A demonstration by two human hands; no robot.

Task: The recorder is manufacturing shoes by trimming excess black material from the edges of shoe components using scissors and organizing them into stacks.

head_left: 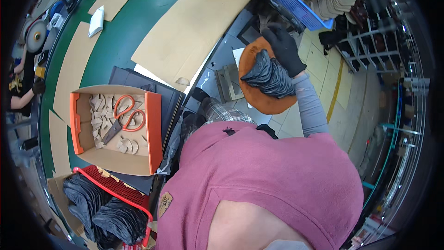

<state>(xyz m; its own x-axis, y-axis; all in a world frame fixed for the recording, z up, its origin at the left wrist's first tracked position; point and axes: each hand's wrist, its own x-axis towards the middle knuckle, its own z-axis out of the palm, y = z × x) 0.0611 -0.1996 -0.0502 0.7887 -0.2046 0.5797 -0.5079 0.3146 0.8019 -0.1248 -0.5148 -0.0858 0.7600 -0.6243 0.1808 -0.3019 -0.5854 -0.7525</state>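
My right hand (283, 48), in a black glove with a grey sleeve behind it, reaches over the far right rim of a round orange-brown seat (264, 105). Its fingers point away from me and blend with dark things beyond, so their grip is unclear. On the seat, just beside the glove, lies a fanned stack of dark grey, curved pieces (268, 76). My left hand is out of sight. To the left, an open orange cardboard box (154, 129) holds scissors (121, 119) with orange handles and several small beige scraps.
A red basket (115, 186) with dark grey pieces stands at the lower left. Cardboard sheets (192, 28) cover parts of the green tabletop (121, 34). Beyond my right hand are a blue basket (300, 11) of beige pieces and a rack (370, 48). Another person's gloved hand (39, 86) shows far left.
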